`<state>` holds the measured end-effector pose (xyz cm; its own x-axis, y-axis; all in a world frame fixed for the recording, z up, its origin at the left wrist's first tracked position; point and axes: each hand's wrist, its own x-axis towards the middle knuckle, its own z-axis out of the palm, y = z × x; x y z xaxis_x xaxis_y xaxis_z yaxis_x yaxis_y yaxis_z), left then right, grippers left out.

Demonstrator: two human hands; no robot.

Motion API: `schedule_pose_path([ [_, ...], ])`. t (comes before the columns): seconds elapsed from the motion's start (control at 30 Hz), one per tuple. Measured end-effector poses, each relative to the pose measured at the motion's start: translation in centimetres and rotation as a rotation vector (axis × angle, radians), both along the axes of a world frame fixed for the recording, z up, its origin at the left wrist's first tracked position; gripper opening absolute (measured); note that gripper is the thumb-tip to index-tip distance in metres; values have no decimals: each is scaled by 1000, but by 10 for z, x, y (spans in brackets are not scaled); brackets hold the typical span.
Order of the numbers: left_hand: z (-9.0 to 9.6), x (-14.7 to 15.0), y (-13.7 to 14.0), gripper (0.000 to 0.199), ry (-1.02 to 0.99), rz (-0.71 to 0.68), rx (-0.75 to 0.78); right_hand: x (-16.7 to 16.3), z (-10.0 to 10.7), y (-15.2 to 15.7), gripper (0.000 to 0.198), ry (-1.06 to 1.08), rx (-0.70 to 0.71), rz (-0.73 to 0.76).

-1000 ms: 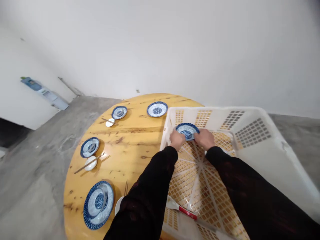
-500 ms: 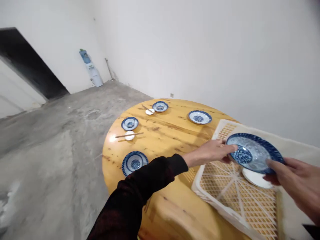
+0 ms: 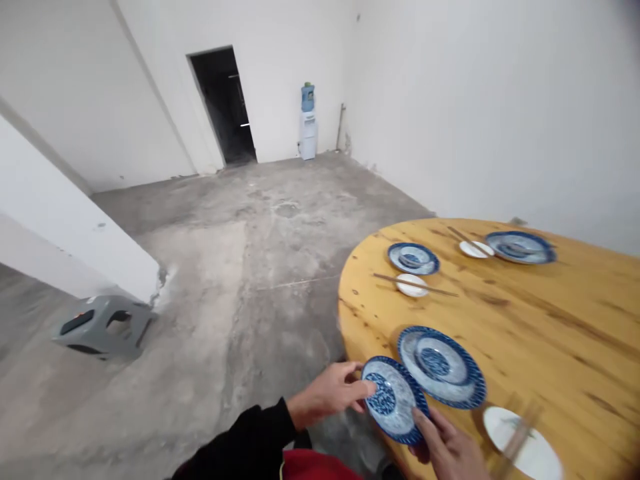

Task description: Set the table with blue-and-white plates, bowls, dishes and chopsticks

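Note:
Between my two hands I hold a blue-and-white plate (image 3: 400, 407) at the table's near left edge, its face tilted toward me. My left hand (image 3: 335, 392) pinches its left rim with the thumb on top. My right hand (image 3: 445, 443) grips the lower right rim, thumb also on top. Just beyond it a blue-rimmed plate with a bowl (image 3: 434, 362) on it rests on the wooden table (image 3: 565, 360). By my right hand lies a white oval dish (image 3: 537, 457) with blurred chopsticks (image 3: 520, 433) across it.
Farther along the table are another plate with a bowl (image 3: 413, 257), a white dish (image 3: 413, 287) with chopsticks, and a third setting (image 3: 520, 247). A grey stool (image 3: 107, 327) stands on the concrete floor beside a white pillar (image 3: 75, 220). A water dispenser (image 3: 309, 127) is at the far wall.
My view has swung left and the basket has left the picture. Both hands have carried the plate from above the basket to the table's left edge.

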<state>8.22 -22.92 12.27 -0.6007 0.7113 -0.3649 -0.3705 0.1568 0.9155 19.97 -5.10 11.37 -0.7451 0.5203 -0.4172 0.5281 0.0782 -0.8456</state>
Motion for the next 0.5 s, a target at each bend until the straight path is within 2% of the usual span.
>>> schedule_pose_path([
  [0.1, -11, -10, -52, 65, -22, 195, -29, -41, 0, -50, 50, 63, -66, 52],
  [0.2, -17, -18, -79, 69, -16, 337, -19, -69, -5, -75, 51, 93, -81, 106],
  [0.37, -25, -50, -91, 68, -26, 427, -57, -116, -21, -84, 48, 88, 2, 223],
  [0.5, -31, -106, -92, 67, -54, 447, -49, -174, -32, -85, 41, 144, 117, 268],
])
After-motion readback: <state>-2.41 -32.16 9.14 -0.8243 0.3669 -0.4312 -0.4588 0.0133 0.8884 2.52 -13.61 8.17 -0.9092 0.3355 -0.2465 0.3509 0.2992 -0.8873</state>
